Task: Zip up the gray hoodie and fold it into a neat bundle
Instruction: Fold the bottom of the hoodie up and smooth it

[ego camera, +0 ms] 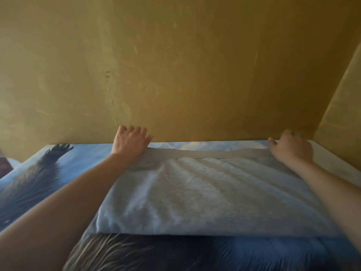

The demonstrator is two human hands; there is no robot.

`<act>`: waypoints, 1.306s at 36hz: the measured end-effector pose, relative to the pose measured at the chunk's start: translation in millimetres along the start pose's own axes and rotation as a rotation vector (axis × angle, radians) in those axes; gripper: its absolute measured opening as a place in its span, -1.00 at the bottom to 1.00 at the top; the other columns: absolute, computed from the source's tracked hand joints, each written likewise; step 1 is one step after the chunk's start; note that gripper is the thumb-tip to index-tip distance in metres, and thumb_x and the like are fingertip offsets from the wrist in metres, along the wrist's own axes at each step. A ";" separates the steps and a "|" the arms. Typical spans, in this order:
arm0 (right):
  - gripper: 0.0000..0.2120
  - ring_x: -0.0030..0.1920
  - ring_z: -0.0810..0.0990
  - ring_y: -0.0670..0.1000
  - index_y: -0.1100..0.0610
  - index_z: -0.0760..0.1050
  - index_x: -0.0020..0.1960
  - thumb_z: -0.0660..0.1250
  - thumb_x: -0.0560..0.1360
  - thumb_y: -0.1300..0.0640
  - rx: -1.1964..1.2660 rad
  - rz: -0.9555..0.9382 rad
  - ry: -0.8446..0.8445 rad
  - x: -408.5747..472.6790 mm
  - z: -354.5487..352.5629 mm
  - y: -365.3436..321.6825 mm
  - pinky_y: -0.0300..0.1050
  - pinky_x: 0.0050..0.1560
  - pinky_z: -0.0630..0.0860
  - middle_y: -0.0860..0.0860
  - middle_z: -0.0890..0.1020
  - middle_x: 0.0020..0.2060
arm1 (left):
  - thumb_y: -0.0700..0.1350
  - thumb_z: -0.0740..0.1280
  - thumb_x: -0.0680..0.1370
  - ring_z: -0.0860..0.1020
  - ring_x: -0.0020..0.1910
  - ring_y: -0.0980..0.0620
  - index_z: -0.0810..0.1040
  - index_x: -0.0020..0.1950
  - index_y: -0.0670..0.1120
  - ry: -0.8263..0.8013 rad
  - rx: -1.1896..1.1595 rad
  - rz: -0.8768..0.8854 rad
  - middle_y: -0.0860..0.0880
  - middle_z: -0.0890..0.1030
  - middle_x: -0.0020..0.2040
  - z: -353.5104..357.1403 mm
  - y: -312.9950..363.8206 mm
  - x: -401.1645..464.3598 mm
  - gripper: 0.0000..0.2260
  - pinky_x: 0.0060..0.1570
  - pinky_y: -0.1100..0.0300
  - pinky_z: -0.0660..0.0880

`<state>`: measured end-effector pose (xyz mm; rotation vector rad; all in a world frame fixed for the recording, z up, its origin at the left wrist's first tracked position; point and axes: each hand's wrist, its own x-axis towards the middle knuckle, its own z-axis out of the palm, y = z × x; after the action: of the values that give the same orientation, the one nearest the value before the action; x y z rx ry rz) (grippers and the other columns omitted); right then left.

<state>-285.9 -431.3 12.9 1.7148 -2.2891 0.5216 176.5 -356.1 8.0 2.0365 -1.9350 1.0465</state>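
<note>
Soft gray fleece hoodie (205, 192) lies flat on blue animal-print bed sheet (82, 159), by ochre wall (175, 65). Left hand (130, 141), right hand (291, 147) clutch far edge corners. Zipper unseen; folding apparently midway, bundle unfinished.

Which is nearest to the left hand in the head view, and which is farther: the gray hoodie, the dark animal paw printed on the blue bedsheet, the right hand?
1. Gray hoodie: its far left corner lies under the left hand.
2. Dark animal paw printed on the blue bedsheet: to the left.
3. Right hand: at the hoodie's far right corner.
</note>
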 end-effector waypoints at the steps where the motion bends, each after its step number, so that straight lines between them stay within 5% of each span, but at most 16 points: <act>1: -0.42 0.19 0.56 0.33 0.31 0.44 0.30 0.22 0.63 -0.22 0.016 -0.019 -0.004 -3.5 -4.9 -8.1 0.14 0.04 0.55 0.31 0.56 0.20 | 0.04 0.25 0.65 0.59 -0.31 -0.18 0.60 -0.19 -0.15 -0.002 0.021 0.003 -0.13 0.59 -0.31 -4.9 -7.7 -6.5 -0.66 -0.19 -0.03 0.48; 3: -0.43 0.20 0.56 0.33 0.30 0.45 0.29 0.22 0.63 -0.21 0.044 -0.054 -0.011 -11.0 -13.1 -25.3 0.14 0.07 0.54 0.31 0.57 0.20 | 0.00 0.37 0.63 0.59 -0.29 -0.18 0.60 -0.13 -0.12 -0.014 0.034 -0.012 -0.12 0.60 -0.28 -13.1 -20.0 -18.3 -0.77 -0.18 -0.03 0.47; 9: -0.41 0.20 0.57 0.27 0.25 0.46 0.29 0.20 0.61 -0.27 0.113 -0.233 -0.030 -37.5 -26.4 -89.1 0.11 0.16 0.56 0.25 0.59 0.20 | -0.05 0.19 0.68 0.62 -0.04 -0.11 0.52 0.22 0.05 -0.136 0.070 -0.013 -0.02 0.57 0.01 -26.2 -45.0 -57.7 -0.83 -0.07 0.04 0.44; 14: -0.47 0.19 0.57 0.24 0.18 0.49 0.23 0.19 0.62 -0.28 0.171 -0.422 -0.048 -70.3 -29.7 -152.7 0.08 0.08 0.56 0.17 0.61 0.16 | -0.03 0.05 0.72 0.61 -0.03 -0.15 0.47 0.17 -0.01 -0.221 -0.088 -0.106 -0.03 0.47 -0.10 -32.0 -45.4 -89.5 -0.77 -0.08 0.00 0.42; 17: -0.55 0.22 0.54 0.23 0.14 0.48 0.22 0.20 0.63 -0.23 0.197 -0.525 -0.072 -87.9 -28.8 -188.5 0.05 0.06 0.48 0.12 0.59 0.18 | 0.10 0.00 0.73 0.61 -0.01 -0.22 0.48 0.04 -0.08 -0.269 -0.303 -0.247 -0.12 0.61 -0.07 -30.2 -40.0 -101.9 -0.64 -0.06 -0.01 0.41; 22: -0.73 0.30 0.49 0.19 0.09 0.47 0.35 0.27 0.67 0.08 0.326 -0.746 -0.269 -110.8 -20.8 -250.7 0.05 0.17 0.47 0.09 0.50 0.23 | 0.30 0.01 0.66 0.60 0.01 -0.21 0.54 0.02 -0.05 -0.389 -0.590 -0.456 -0.12 0.66 0.02 -27.8 -36.1 -112.7 -0.50 -0.15 0.00 0.45; 26: -0.44 0.30 0.44 0.14 -0.04 0.45 0.42 0.20 0.53 0.42 0.282 -0.991 -0.325 -128.2 -11.9 -294.0 0.14 0.28 0.46 -0.02 0.48 0.31 | 0.26 0.13 0.65 0.57 -0.06 -0.12 0.57 0.04 -0.03 -0.427 -0.742 -0.536 -0.03 0.62 -0.05 -28.0 -35.9 -114.8 -0.60 -0.15 0.02 0.49; 30: -0.25 0.39 0.35 0.20 -0.04 0.29 0.59 0.12 0.50 0.50 0.156 -1.155 -0.272 -142.7 -6.3 -329.7 0.07 0.44 0.34 -0.09 0.35 0.52 | 0.24 0.14 0.66 0.57 -0.02 -0.16 0.55 0.01 -0.05 -0.443 -0.836 -0.589 -0.07 0.64 0.01 -22.8 -33.1 -117.7 -0.60 -0.02 -0.03 0.55; 33: -0.39 0.33 0.35 0.13 -0.05 0.36 0.53 0.14 0.57 0.40 0.004 -1.241 -0.179 -149.1 -9.7 -344.3 -0.04 0.19 0.37 -0.11 0.38 0.48 | 0.24 0.09 0.67 0.58 0.08 -0.24 0.56 0.08 -0.10 -0.460 -0.868 -0.596 -0.16 0.64 0.11 -21.9 -29.9 -119.4 -0.55 0.03 -0.04 0.53; 37: -0.69 0.30 0.38 0.09 -0.02 0.56 0.26 0.27 0.58 0.23 -0.153 -1.242 -0.142 -150.9 -14.0 -358.3 -0.02 0.15 0.31 -0.04 0.60 0.23 | 0.23 0.09 0.67 0.58 0.11 -0.23 0.56 0.08 -0.13 -0.489 -0.939 -0.601 -0.17 0.63 0.12 -20.7 -31.0 -120.1 -0.53 0.06 -0.04 0.53; 41: -0.68 0.31 0.38 0.08 -0.03 0.59 0.21 0.26 0.57 0.28 -0.173 -1.188 -0.124 -145.9 -15.9 -369.7 -0.02 0.20 0.30 -0.04 0.63 0.16 | 0.15 0.16 0.67 0.58 0.04 -0.24 0.44 -0.21 -0.07 -0.502 -0.995 -0.558 -0.21 0.65 0.03 -16.5 -35.2 -121.6 -0.62 -0.13 0.04 0.40; 47: -0.68 0.35 0.35 0.07 -0.02 0.65 0.14 0.27 0.56 0.30 -0.220 -1.077 -0.049 -141.6 -14.3 -386.0 0.02 0.23 0.26 -0.07 0.67 0.10 | 0.17 0.19 0.68 0.58 -0.03 -0.21 0.40 -0.21 -0.06 -0.549 -0.968 -0.534 -0.17 0.62 -0.03 -14.4 -39.0 -122.6 -0.62 -0.16 0.04 0.44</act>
<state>124.0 -398.1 25.1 2.4480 -1.0658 -0.0091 215.7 -241.1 -36.8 2.0594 -1.4207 -0.5357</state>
